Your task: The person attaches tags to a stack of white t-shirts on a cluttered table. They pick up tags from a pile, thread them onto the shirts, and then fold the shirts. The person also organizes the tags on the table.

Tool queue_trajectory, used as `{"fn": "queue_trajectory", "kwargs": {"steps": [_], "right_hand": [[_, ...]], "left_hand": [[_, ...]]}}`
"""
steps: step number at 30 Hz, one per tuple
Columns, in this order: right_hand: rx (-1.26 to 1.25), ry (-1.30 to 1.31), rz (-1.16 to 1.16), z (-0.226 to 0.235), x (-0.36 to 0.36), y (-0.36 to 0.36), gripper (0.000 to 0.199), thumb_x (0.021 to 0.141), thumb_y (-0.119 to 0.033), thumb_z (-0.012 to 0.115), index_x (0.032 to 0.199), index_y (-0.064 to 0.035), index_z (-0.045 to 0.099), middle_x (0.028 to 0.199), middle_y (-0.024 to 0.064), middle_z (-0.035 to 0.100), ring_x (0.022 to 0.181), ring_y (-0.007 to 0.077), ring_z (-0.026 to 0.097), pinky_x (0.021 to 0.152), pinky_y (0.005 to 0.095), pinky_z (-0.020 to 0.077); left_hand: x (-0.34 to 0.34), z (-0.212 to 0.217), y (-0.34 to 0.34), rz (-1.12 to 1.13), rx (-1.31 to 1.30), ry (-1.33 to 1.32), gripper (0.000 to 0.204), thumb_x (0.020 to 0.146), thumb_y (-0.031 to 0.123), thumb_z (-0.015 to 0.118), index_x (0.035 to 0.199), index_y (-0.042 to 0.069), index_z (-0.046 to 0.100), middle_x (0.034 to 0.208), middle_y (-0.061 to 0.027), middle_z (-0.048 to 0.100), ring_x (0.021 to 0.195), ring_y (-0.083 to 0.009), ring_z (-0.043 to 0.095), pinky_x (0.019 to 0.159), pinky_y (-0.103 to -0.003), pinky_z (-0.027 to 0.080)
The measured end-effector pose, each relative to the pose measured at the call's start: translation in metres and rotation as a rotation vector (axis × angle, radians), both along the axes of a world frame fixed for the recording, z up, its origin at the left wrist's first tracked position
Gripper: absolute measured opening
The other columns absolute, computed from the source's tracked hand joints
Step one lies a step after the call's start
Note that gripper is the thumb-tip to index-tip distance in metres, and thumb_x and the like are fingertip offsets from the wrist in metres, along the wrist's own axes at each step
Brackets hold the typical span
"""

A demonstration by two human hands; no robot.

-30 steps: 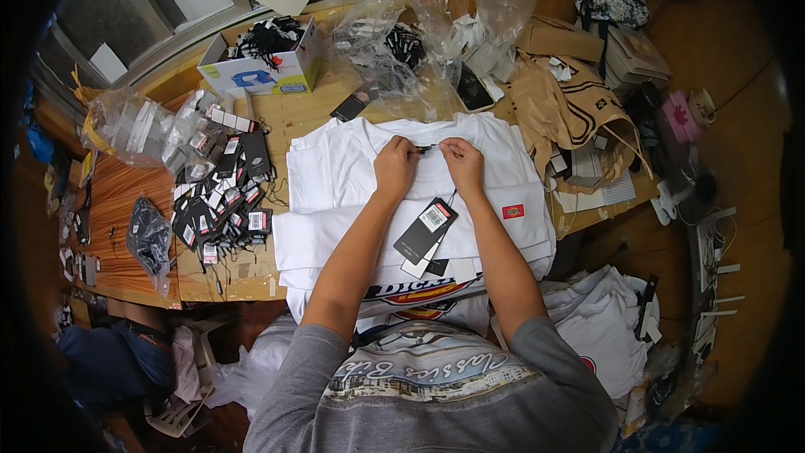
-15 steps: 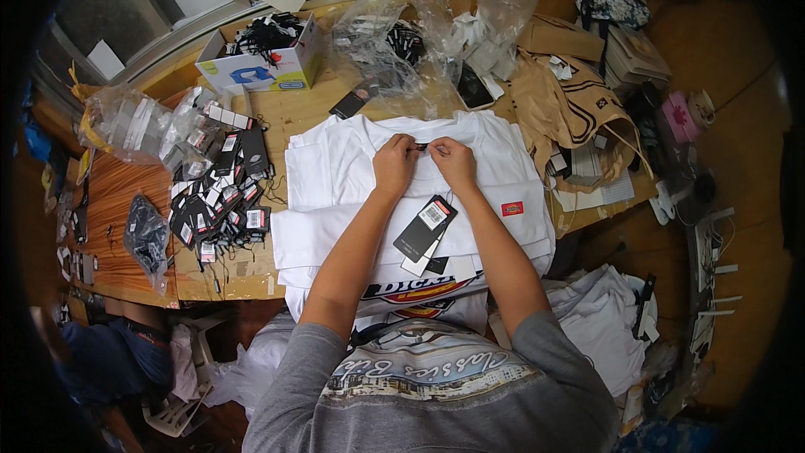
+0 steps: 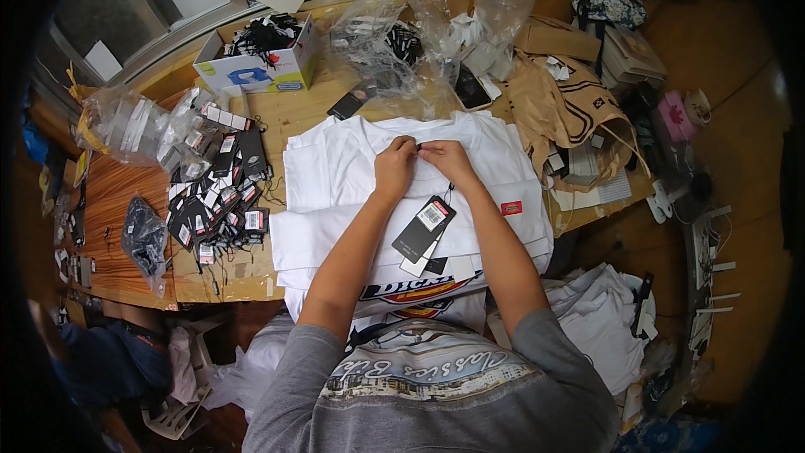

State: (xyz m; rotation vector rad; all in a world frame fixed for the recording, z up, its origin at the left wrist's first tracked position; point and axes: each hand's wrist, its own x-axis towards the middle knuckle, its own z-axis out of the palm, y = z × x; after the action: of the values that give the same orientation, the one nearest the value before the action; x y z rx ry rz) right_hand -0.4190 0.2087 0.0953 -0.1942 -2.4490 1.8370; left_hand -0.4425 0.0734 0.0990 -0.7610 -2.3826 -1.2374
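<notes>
A white T-shirt (image 3: 356,164) lies folded on top of a stack of white shirts, its neckline toward the far side. At that neckline, my left hand (image 3: 394,166) and my right hand (image 3: 450,161) meet with fingertips pinched. Between them is a small black piece, mostly covered by the fingers; whether it is the cord's fastener or a neck label, I cannot tell. Below my right wrist a dark cord runs down to a black hang tag (image 3: 411,239) with a barcode sticker, lying on the shirt over white tags. A red patch (image 3: 511,208) sits right of it.
Left of the shirts, black hang tags (image 3: 220,210) lie in a loose pile beside clear plastic bags (image 3: 126,126). A carton (image 3: 260,74) of black cords stands behind. Farther back are crumpled plastic (image 3: 394,13) and a phone (image 3: 472,88); a tan bag (image 3: 562,101) lies right.
My hands have drawn closer together at the neckline, and the fingers now cover more of the small black piece. More of the dark cord shows above the hang tag.
</notes>
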Motion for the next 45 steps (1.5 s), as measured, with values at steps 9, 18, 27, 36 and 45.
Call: {"fn": "queue_trajectory", "kwargs": {"steps": [9, 18, 27, 36, 45], "right_hand": [[0.319, -0.228, 0.050, 0.031, 0.000, -0.007, 0.022, 0.067, -0.011, 0.064, 0.082, 0.0045, 0.060, 0.076, 0.0103, 0.061, 0.065, 0.0121, 0.056, 0.059, 0.0227, 0.0441], [-0.153, 0.030, -0.173, -0.002, 0.000, -0.008, 0.016, 0.071, -0.007, 0.060, 0.083, 0.0045, 0.058, 0.069, 0.0015, 0.057, 0.060, 0.0053, 0.049, 0.052, 0.0158, 0.0385], [0.008, -0.044, 0.042, 0.001, 0.000, -0.005, 0.013, 0.073, -0.007, 0.057, 0.083, 0.0021, 0.059, 0.066, -0.0016, 0.053, 0.058, 0.0030, 0.043, 0.049, 0.0169, 0.0344], [-0.199, -0.205, 0.014, 0.025, 0.005, -0.017, 0.012, 0.077, -0.014, 0.054, 0.079, -0.0039, 0.059, 0.049, -0.0069, 0.040, 0.040, 0.0014, 0.030, 0.035, 0.0176, 0.0213], [-0.299, -0.126, -0.074, 0.028, 0.010, -0.025, 0.013, 0.077, -0.015, 0.055, 0.068, -0.0052, 0.055, 0.047, -0.0059, 0.037, 0.036, 0.0015, 0.028, 0.032, 0.0173, 0.0183]], "left_hand": [[0.000, -0.001, -0.006, -0.016, 0.194, -0.129, 0.012, 0.060, -0.006, 0.056, 0.070, 0.001, 0.055, 0.087, -0.0073, 0.057, 0.071, -0.0212, 0.057, 0.061, -0.026, 0.046], [-0.002, -0.001, -0.004, 0.019, 0.353, -0.391, 0.010, 0.066, -0.002, 0.059, 0.075, -0.002, 0.056, 0.076, -0.0095, 0.056, 0.064, -0.0140, 0.053, 0.059, -0.023, 0.042], [-0.010, -0.017, -0.006, -0.045, 0.398, -0.581, 0.012, 0.068, 0.002, 0.059, 0.079, -0.002, 0.058, 0.066, -0.0032, 0.057, 0.056, -0.0065, 0.046, 0.052, -0.020, 0.039], [-0.006, -0.007, -0.004, -0.025, 0.346, -0.549, 0.017, 0.067, 0.008, 0.062, 0.080, -0.002, 0.059, 0.060, -0.0049, 0.055, 0.052, -0.0081, 0.044, 0.049, -0.022, 0.038], [-0.013, 0.002, -0.017, -0.154, 0.539, -0.843, 0.016, 0.065, 0.007, 0.066, 0.059, 0.002, 0.051, 0.056, -0.0010, 0.050, 0.052, -0.0062, 0.042, 0.047, -0.018, 0.033]]}}
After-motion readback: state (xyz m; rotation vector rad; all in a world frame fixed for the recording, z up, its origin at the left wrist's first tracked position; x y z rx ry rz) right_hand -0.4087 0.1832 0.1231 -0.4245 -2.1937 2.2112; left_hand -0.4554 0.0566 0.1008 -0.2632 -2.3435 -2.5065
